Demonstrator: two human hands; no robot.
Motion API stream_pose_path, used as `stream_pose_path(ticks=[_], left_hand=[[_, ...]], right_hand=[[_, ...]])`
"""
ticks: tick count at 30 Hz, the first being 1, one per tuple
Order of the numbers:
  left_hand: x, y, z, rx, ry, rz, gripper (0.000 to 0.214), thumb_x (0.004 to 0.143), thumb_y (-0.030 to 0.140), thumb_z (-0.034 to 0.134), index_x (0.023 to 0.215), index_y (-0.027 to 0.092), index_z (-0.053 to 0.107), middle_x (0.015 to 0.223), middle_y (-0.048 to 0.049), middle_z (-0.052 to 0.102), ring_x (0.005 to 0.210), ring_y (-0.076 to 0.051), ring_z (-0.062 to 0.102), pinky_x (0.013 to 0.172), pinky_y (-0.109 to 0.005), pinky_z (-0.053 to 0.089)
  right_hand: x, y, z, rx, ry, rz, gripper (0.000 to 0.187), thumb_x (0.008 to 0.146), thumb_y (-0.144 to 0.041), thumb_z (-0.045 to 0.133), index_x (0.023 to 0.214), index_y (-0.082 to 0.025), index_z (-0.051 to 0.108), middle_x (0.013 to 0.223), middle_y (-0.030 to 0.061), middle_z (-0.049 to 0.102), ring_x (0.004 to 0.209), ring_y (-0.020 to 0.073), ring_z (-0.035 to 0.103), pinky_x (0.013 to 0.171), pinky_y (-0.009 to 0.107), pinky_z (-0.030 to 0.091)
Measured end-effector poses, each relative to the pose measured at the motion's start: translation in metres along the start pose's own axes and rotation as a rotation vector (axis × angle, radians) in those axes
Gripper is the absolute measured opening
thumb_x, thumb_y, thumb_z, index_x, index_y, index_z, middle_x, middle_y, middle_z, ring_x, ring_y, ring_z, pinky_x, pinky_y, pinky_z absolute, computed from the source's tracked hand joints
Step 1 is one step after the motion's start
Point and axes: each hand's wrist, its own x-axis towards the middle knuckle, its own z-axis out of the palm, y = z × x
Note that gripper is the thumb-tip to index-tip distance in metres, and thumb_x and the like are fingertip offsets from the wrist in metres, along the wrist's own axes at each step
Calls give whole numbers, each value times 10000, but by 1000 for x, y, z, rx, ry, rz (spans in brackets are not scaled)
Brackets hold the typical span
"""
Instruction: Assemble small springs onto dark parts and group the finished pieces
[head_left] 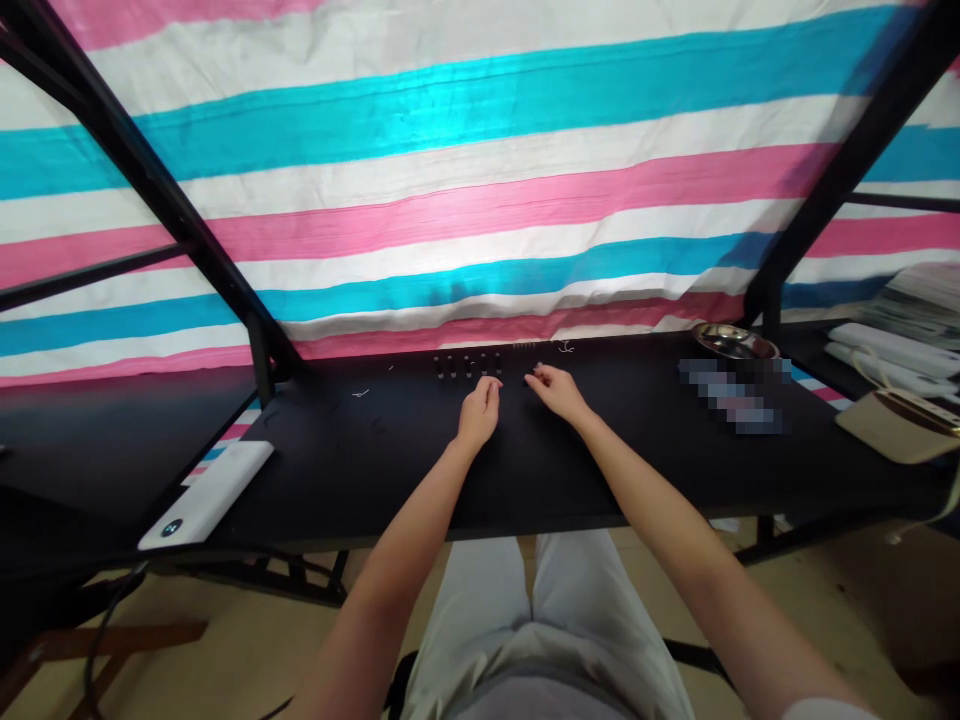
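1. Striped cloth (480,190) hangs at twelve o'clock behind a black table (337,460); clock directions run from between the two hands.
2. Between eight and nine o'clock, a long white case (225,485) lies at the table's left end.
3. At nine o'clock, thin white scraps (361,393) lie on the tabletop.
4. At ten o'clock, small dark pieces (466,366) stand in a row, just beyond the left hand.
5. The left hand (480,410) curls its fingers close to the thumb; I cannot tell whether it has hold of anything.
6. At twelve o'clock, tiny pieces (525,346) sit in a line near the far edge.
7. The right hand (556,390) brings thumb and finger nearly together; what it pinches, if anything, is too small to tell.
8. At one o'clock lie curled white bits (566,347).
9. Between two and three o'clock sits a shiny metal bowl (735,342).
10. At three o'clock rests a beige pouch (892,425).
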Motion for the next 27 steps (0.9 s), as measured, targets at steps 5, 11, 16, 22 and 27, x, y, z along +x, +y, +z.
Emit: stream_pose_path(ticks=[5, 11, 16, 22, 27], left_hand=[[0, -1, -1, 10, -14, -10, 292, 910, 358, 297, 936, 188, 532, 560, 39, 462, 509, -96, 444, 572, -206, 356], [0, -1, 0, 37, -45, 6, 278, 897, 358, 333, 916, 192, 556, 603, 22, 515, 543, -97, 480, 576, -201, 361], [-1, 2, -1, 64, -69, 14, 275, 893, 343, 339, 919, 188, 565, 613, 16, 534, 543, -96, 489, 572, -198, 362], [-1, 3, -2, 99, -77, 36, 276, 888, 348, 350, 896, 189, 575, 591, 20, 512, 536, -99, 478, 555, -201, 347], [-2, 5, -2, 105, -95, 32, 274, 886, 348, 354, 892, 192, 580, 601, 15, 516, 538, -103, 479, 545, -203, 342]], right_hand=[[33, 21, -22, -124, 22, 138, 245, 767, -373, 521, 631, -170, 537, 569, 9, 568, 532, 120, 496, 568, 231, 375], [60, 37, -33, -277, -21, 244, 193, 782, -320, 532, 674, -167, 577, 629, 29, 621, 542, 123, 546, 585, 228, 398], [70, 43, -25, -403, -108, 248, 178, 792, -314, 545, 747, -164, 632, 698, 56, 651, 651, 151, 597, 639, 231, 409], [79, 45, -10, -471, -122, 215, 202, 804, -329, 538, 839, -167, 654, 849, 87, 669, 813, 196, 607, 696, 254, 410], [83, 48, -6, -525, -175, 209, 202, 804, -338, 546, 829, -166, 651, 865, 93, 667, 802, 189, 601, 690, 253, 410]])
